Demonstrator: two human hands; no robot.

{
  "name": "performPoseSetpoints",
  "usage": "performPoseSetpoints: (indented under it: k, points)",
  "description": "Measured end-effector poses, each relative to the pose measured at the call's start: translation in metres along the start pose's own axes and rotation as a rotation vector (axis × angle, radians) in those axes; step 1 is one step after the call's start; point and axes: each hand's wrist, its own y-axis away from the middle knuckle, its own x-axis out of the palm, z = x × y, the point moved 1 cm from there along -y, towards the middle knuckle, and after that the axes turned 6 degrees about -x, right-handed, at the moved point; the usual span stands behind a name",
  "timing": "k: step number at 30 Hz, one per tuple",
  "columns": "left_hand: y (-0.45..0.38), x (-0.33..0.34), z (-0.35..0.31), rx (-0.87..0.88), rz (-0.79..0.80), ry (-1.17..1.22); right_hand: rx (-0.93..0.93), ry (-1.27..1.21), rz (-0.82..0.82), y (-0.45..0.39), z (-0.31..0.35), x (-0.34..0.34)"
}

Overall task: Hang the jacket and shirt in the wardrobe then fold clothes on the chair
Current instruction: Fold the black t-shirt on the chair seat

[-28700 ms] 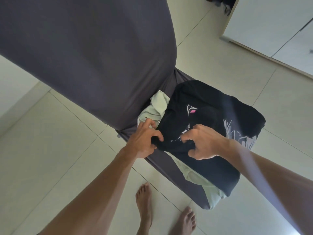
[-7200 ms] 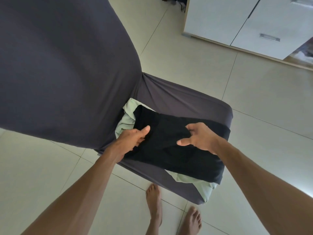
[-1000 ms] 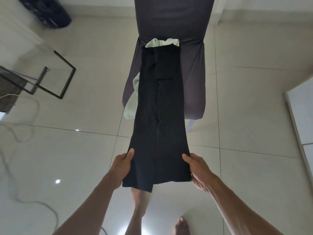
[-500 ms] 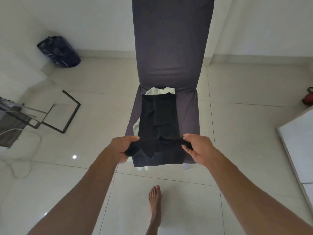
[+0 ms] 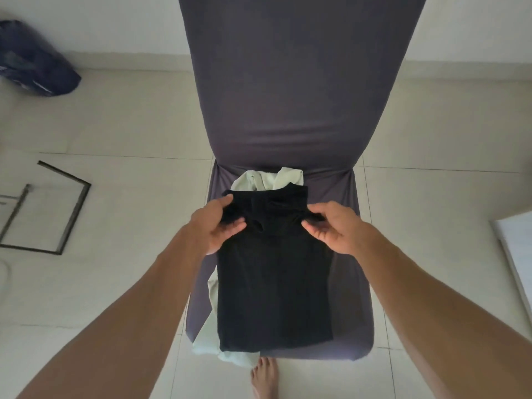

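The black garment [image 5: 273, 283] lies on the seat of the chair [image 5: 349, 283], its long axis running from the seat's front edge toward the backrest, on top of a pale green garment [image 5: 269, 180] that shows at the back edge and hangs off the front left corner. Both hands pinch the doubled-over end of the black cloth near the back edge: the left hand [image 5: 214, 226] holds its left corner between thumb and fingers, the right hand [image 5: 331, 226] its right corner the same way. The cloth stretches between the 2 grips and then runs back toward the person, so the fold seems about to be laid down onto the far half; both hands are equally near.

The seat is covered in grey-purple stretch fabric. Around it are pale floor tiles, a dark bag [image 5: 34, 70] by the wall at left, a black frame [image 5: 49, 208] on the floor, and a bare foot [image 5: 264, 378] below the seat's front edge.
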Motion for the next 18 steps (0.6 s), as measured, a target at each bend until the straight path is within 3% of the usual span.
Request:
performPoseSetpoints:
  k: [3, 6, 8, 10, 13, 18]
  points:
    - [-0.02, -0.008, -0.001, -0.062, 0.141, -0.248, 0.039, 0.371, 0.109, -0.027, -0.005, -0.005]
    - [-0.04, -0.021, 0.006, 0.09, 0.008, -0.468, -0.097, 0.665, 0.009, -0.047, -0.016, -0.008]
    - [-0.047, -0.021, 0.005, 0.25, -0.162, -0.501, -0.242, 0.597, -0.025, -0.052, -0.015, -0.006]
    - [-0.051, -0.017, -0.001, 0.34, -0.191, -0.451, -0.33, 0.505, 0.002, -0.059, -0.011, -0.002]
    - [-0.059, -0.006, -0.011, 0.318, -0.205, -0.433, -0.312, 0.486, 0.032, -0.072, -0.008, 0.007]
    - [-0.073, 0.003, -0.004, 0.273, -0.364, -0.387, -0.321, 0.48, -0.056, -0.092, -0.019, 0.013]
